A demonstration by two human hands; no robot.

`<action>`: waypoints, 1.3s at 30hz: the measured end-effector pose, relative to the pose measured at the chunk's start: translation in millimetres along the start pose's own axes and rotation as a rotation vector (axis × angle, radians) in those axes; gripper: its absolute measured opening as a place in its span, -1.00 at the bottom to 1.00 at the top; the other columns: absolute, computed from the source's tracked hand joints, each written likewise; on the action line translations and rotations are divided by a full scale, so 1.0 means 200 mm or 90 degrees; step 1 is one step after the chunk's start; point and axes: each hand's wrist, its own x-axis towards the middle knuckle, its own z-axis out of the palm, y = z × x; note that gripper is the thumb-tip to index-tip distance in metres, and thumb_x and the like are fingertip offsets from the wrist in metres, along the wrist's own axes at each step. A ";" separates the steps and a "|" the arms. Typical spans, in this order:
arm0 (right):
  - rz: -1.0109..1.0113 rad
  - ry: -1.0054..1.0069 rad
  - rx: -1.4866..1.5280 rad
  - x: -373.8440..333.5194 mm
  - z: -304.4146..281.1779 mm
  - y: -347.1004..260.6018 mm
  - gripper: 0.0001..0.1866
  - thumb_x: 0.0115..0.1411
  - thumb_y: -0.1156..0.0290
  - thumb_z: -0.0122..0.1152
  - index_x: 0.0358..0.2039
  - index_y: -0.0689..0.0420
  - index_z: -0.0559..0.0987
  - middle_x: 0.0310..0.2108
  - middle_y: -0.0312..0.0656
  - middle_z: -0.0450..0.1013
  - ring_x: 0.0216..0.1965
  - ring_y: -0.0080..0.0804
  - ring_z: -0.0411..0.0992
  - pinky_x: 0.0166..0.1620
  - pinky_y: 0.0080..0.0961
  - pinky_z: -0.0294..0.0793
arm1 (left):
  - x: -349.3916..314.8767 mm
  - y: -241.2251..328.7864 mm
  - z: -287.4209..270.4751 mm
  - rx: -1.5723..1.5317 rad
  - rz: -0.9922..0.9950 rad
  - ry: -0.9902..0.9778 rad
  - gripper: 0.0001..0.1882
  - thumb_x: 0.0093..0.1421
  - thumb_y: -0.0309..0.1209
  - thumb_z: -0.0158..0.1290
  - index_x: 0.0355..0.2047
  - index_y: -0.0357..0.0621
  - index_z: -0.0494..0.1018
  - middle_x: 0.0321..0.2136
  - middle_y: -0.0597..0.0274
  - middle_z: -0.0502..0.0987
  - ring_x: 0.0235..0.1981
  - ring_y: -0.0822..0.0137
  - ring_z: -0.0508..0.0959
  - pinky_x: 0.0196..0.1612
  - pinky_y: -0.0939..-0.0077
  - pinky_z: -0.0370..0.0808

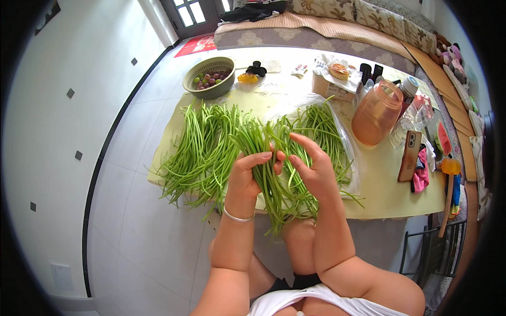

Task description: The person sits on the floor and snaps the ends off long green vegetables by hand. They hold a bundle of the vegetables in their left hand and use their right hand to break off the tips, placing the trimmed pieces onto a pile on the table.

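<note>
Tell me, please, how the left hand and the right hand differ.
The left hand curls closed around a bunch of green stems; the right hand is open beside it, thumb and forefinger apart. The left hand has a silvery bangle at its wrist; the right hand has none. Both are ungloved.

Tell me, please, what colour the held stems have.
Stems in the left hand are green, clearest in head view.

The left forearm [237, 231] and right forearm [336, 226] rise over the near edge of the counter [390, 200], elbows bent. The left hand [245, 173] is curled into a grip, its thumb [259, 159] pointing right; the right hand [318, 173] hovers alongside, its thumb and forefinger [305, 143] spread apart
</note>
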 end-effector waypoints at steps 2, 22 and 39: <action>0.068 -0.032 0.067 -0.01 0.03 -0.02 -0.63 0.11 0.51 0.18 -0.04 0.26 0.49 -0.14 0.00 0.49 -0.08 -0.19 0.46 -0.01 -0.40 0.39 | 0.00 0.00 0.00 0.015 -0.013 -0.034 -0.76 0.04 -0.53 0.04 -0.24 -0.30 0.44 -0.40 -0.06 0.55 -0.50 0.18 0.52 -0.39 0.37 0.46; 0.171 0.013 0.285 -0.03 0.05 -0.03 -0.84 0.22 0.52 0.12 -0.24 0.34 0.56 -0.45 -0.25 0.50 -0.45 -0.61 0.42 -0.34 -0.68 0.41 | 0.01 -0.02 0.04 0.048 0.074 0.047 -0.76 -0.02 -0.62 0.10 -0.27 -0.34 0.46 -0.45 0.00 0.57 -0.51 0.28 0.55 -0.41 0.49 0.52; 0.118 -0.109 0.161 -0.04 0.07 -0.10 -0.83 0.16 0.49 0.18 -0.25 0.28 0.55 -0.53 -0.20 0.44 -0.56 -0.57 0.35 -0.47 -0.54 0.34 | 0.00 -0.01 0.07 0.089 0.129 0.120 -0.74 0.05 -0.56 0.08 -0.21 -0.35 0.45 -0.36 -0.02 0.57 -0.30 0.12 0.58 -0.10 0.24 0.53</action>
